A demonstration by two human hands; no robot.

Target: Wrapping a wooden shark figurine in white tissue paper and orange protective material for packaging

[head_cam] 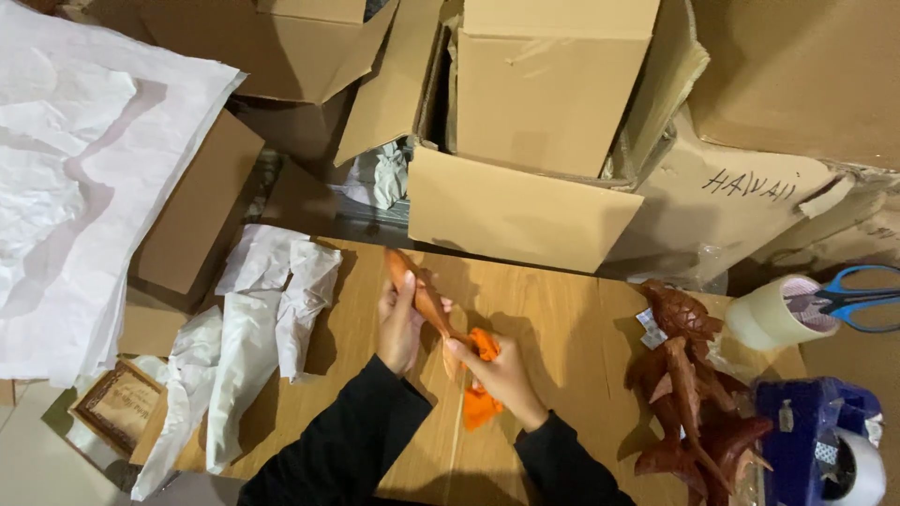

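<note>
Our left hand (401,323) wraps the wooden carving (419,292) steady (tilted), so the right hand (502,375), pinching the orange cloth (482,375), can rub it.

Both arms in long black sleeves, plain fabric, soft creases near the elbows, cuffs ending at the wrists. Left hand (401,328) and right hand (502,375) bare; no gloves, rings or watch seen.

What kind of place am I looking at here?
Probably a packing or stockroom area: open cardboard boxes crowd the wooden table, with wrapping paper, a tape roll and wooden carvings.
</note>
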